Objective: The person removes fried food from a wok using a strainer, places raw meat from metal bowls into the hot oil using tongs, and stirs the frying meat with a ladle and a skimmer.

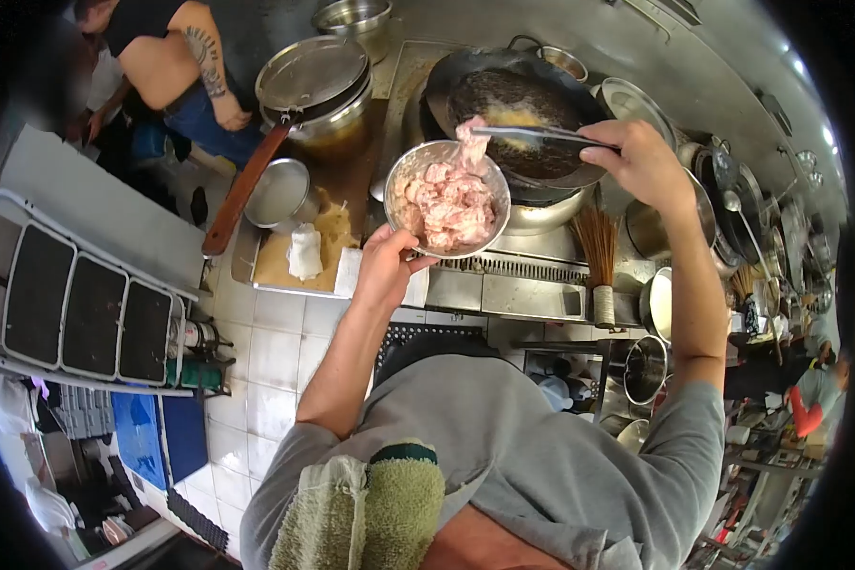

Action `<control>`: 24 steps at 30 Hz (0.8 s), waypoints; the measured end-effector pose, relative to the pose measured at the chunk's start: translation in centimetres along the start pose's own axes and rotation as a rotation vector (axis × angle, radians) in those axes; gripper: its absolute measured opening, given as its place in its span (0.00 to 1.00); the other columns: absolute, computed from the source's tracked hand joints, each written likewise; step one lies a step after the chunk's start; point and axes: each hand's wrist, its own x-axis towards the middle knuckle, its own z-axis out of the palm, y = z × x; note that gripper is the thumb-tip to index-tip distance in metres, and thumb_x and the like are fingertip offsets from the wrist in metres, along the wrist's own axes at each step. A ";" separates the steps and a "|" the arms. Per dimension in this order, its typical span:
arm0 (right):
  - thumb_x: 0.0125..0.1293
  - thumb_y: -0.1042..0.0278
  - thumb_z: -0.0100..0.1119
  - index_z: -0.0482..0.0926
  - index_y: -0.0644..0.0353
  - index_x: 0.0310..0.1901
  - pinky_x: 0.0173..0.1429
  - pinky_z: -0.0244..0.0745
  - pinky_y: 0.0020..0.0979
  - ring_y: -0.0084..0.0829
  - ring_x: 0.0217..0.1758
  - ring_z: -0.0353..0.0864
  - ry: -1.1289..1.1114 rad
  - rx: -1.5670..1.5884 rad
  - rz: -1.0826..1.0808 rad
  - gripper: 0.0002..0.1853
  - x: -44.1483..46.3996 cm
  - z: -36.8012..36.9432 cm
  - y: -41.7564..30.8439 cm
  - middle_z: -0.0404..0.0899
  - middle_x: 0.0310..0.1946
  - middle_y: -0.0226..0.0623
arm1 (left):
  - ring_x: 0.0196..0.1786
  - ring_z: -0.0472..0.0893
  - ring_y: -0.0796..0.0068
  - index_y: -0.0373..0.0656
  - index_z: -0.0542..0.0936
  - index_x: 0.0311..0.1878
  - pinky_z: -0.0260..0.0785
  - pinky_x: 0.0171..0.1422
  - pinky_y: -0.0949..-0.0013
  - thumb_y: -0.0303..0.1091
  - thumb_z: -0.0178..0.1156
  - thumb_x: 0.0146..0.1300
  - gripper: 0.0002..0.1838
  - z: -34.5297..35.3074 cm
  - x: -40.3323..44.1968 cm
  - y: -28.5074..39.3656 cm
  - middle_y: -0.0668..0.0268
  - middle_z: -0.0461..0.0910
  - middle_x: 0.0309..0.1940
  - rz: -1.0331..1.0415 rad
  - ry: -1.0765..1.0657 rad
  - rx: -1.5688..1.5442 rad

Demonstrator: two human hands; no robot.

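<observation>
My left hand (388,269) grips the rim of a metal bowl (396,217) from below and to the left. Raw, pinkish coated meat pieces (449,204) fill the bowl. In my right hand (641,161) is a pair of metal tongs (541,135), closed round a piece of meat (470,138) just above the bowl's far edge. Behind the bowl sits a large dark wok (446,85) holding dark oil, with pale bubbling foam (503,109) around something frying that I cannot make out.
Left of the wok, a strainer with a wooden handle (247,190) rests on a pot (337,123). Nearby are a small metal container (280,190) and a white cloth (304,252). A bamboo brush (598,261) stands at the right. A person's tattooed arm (204,62) shows at upper left.
</observation>
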 end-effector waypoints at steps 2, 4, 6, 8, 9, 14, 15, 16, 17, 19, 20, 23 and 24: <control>0.58 0.65 0.63 0.82 0.65 0.44 0.51 0.74 0.37 0.46 0.43 0.81 0.027 0.079 0.067 0.15 -0.3 -1.3 0.7 0.82 0.40 0.49 | 0.45 0.79 0.71 0.36 0.74 0.47 0.80 0.47 0.62 0.24 0.49 0.58 0.14 0.6 0.5 0.0 0.61 0.78 0.44 -0.019 0.030 -0.067; 0.58 0.65 0.63 0.82 0.64 0.45 0.51 0.73 0.38 0.46 0.43 0.81 0.046 0.020 0.274 0.15 -0.6 -2.7 1.3 0.82 0.38 0.50 | 0.44 0.79 0.71 0.36 0.74 0.47 0.80 0.47 0.62 0.24 0.50 0.58 0.13 0.6 1.3 -0.3 0.60 0.77 0.45 -0.019 -0.006 -0.052; 0.58 0.63 0.63 0.83 0.62 0.44 0.51 0.74 0.39 0.45 0.44 0.81 0.071 -0.036 0.265 0.15 -0.6 -1.8 3.5 0.82 0.38 0.48 | 0.49 0.77 0.65 0.34 0.69 0.52 0.79 0.50 0.58 0.24 0.49 0.55 0.19 0.2 1.9 -0.7 0.56 0.74 0.49 -0.043 0.027 0.030; 0.58 0.61 0.63 0.84 0.57 0.43 0.52 0.74 0.39 0.43 0.46 0.81 0.024 -0.169 0.296 0.14 -0.8 1.3 7.0 0.83 0.39 0.47 | 0.49 0.77 0.64 0.34 0.69 0.54 0.79 0.51 0.57 0.24 0.50 0.55 0.20 -0.1 1.8 -1.1 0.56 0.74 0.50 -0.048 -0.004 0.041; 0.58 0.59 0.63 0.84 0.55 0.43 0.53 0.74 0.40 0.43 0.47 0.81 -0.032 -0.200 0.343 0.14 -1.2 2.6 7.4 0.82 0.40 0.46 | 0.50 0.77 0.63 0.33 0.69 0.54 0.79 0.52 0.56 0.24 0.50 0.55 0.21 -0.2 1.6 -1.2 0.55 0.74 0.51 -0.044 -0.001 0.024; 0.58 0.54 0.60 0.83 0.53 0.45 0.57 0.74 0.43 0.46 0.51 0.80 -0.260 -0.317 0.506 0.17 -2.1 8.2 11.5 0.81 0.45 0.44 | 0.48 0.78 0.67 0.33 0.72 0.47 0.79 0.52 0.56 0.24 0.50 0.56 0.14 0.3 0.3 -1.2 0.57 0.76 0.46 -0.039 0.022 -0.015; 0.59 0.54 0.59 0.82 0.55 0.45 0.57 0.74 0.43 0.46 0.51 0.80 -0.239 -0.331 0.582 0.17 -2.2 8.0 12.2 0.81 0.45 0.46 | 0.47 0.79 0.66 0.33 0.72 0.48 0.79 0.52 0.56 0.24 0.50 0.55 0.15 0.1 0.3 -1.3 0.57 0.76 0.46 -0.038 0.046 0.012; 0.60 0.54 0.58 0.82 0.57 0.45 0.57 0.74 0.44 0.47 0.52 0.80 -0.219 -0.343 0.655 0.17 -2.3 8.2 12.6 0.82 0.44 0.47 | 0.47 0.79 0.66 0.33 0.72 0.48 0.79 0.52 0.56 0.24 0.50 0.55 0.15 0.0 0.3 -1.3 0.57 0.76 0.46 -0.044 0.049 0.015; 0.62 0.54 0.57 0.81 0.61 0.44 0.58 0.73 0.45 0.47 0.52 0.79 -0.221 -0.312 0.675 0.18 -2.2 5.9 11.6 0.81 0.44 0.49 | 0.47 0.79 0.65 0.33 0.72 0.48 0.79 0.52 0.56 0.23 0.50 0.55 0.15 -0.2 0.3 -1.3 0.57 0.76 0.45 -0.027 0.048 0.038; 0.62 0.52 0.58 0.81 0.63 0.44 0.56 0.74 0.45 0.47 0.50 0.80 -0.077 -0.294 0.645 0.20 -2.5 3.0 10.8 0.81 0.44 0.50 | 0.46 0.80 0.66 0.32 0.72 0.47 0.79 0.50 0.57 0.24 0.50 0.55 0.15 0.6 -0.5 -0.6 0.57 0.77 0.44 0.002 0.071 0.067; 0.62 0.55 0.59 0.81 0.63 0.46 0.54 0.74 0.44 0.48 0.48 0.81 0.074 -0.253 0.488 0.19 -3.1 2.2 11.0 0.81 0.42 0.52 | 0.45 0.80 0.68 0.32 0.74 0.47 0.79 0.47 0.60 0.24 0.51 0.56 0.15 -0.4 -0.1 -1.2 0.59 0.78 0.43 0.013 0.062 0.082; 0.57 0.61 0.64 0.82 0.64 0.45 0.51 0.74 0.41 0.48 0.43 0.82 0.011 -0.032 0.159 0.18 -3.3 -2.2 2.9 0.82 0.37 0.51 | 0.42 0.81 0.70 0.36 0.77 0.43 0.78 0.45 0.63 0.25 0.53 0.57 0.11 0.9 -1.0 -0.3 0.61 0.81 0.39 0.077 0.040 0.112; 0.57 0.61 0.64 0.82 0.64 0.45 0.51 0.74 0.41 0.48 0.43 0.82 0.002 -0.020 0.146 0.18 -3.6 -1.9 0.6 0.82 0.37 0.51 | 0.42 0.81 0.71 0.35 0.77 0.41 0.78 0.45 0.63 0.24 0.54 0.56 0.10 0.5 -0.8 -0.5 0.61 0.81 0.39 0.077 0.033 0.125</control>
